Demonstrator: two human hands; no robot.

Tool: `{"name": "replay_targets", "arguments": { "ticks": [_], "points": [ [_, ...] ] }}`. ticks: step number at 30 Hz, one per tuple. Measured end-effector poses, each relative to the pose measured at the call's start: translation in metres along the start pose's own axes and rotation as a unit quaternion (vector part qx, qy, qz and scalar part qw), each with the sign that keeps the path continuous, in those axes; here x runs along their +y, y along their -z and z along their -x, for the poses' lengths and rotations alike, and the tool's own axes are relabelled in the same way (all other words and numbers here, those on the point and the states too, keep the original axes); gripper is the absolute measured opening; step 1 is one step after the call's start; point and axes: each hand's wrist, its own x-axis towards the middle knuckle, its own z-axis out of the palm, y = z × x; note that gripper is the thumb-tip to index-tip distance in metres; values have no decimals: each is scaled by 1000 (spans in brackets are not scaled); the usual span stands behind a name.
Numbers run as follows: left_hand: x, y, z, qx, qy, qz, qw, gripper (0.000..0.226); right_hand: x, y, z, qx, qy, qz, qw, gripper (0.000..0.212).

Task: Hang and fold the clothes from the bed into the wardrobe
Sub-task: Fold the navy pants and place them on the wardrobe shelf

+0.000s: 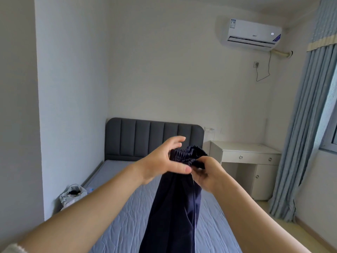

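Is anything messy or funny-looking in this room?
A little. A crumpled light bag sits slumped beside the bed by the left wall, with dark stuff inside. The air conditioner's cord dangles in a loose loop from its socket. Otherwise nothing looks spilled or broken.

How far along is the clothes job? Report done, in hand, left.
Done: no other clothes show on the visible mattress. In hand: navy trousers, right hand gripping the elastic waistband, left hand touching them with its thumb, hanging over it. Left: fold or hang them; the wardrobe is out of view.
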Motion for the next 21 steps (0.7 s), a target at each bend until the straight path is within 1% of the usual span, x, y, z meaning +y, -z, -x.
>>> {"name": "replay_targets", "arguments": {
  "ticks": [2, 4, 8, 10, 12, 14, 15, 16, 17, 18, 19, 21],
  "points": [
    [-12, -9, 2, 23, -35, -77, 996, 92, 2, -3, 1, -11, -5, -16, 1000, 13],
    [-21, -13, 1, 71, -65, -146, 985, 97, 4, -6, 3, -28, -15, -16, 999, 11],
    [-28, -13, -4, 138, -75, -187, 970, 102, 7, -9, 7, -53, -22, -14, 998, 7],
    [-31, -14, -7, 150, -56, -218, 963, 103, 7, -12, 9, -63, -16, -7, 998, 11],
    [-35, -15, -9, 158, -38, -248, 955, 97, 4, -15, 12, -66, -4, 37, 997, 15],
    [-39, -12, -9, 186, -32, -218, 957, 87, -3, -17, 15, -73, 35, 102, 991, 16],
    [-41, -9, -8, 205, -25, -188, 960, 84, -6, -17, 15, -74, 75, 148, 983, 15],
    [-44, -6, -7, 220, -21, -158, 962, 82, -10, -16, 14, -67, 137, 219, 964, 13],
    [-45, -2, -7, 226, -22, -137, 964, 81, -13, -14, 12, -58, 214, 311, 924, 16],
    [-45, 2, -8, 222, -25, -121, 967, 81, -15, -12, 10, -56, 286, 407, 865, 20],
    [-43, 5, -9, 216, -29, -102, 971, 82, -14, -11, 9, -67, 337, 489, 802, 23],
    [-36, 12, -12, 214, -34, -61, 974, 82, -9, -10, 8, -82, 385, 607, 690, 20]
  ]
}}
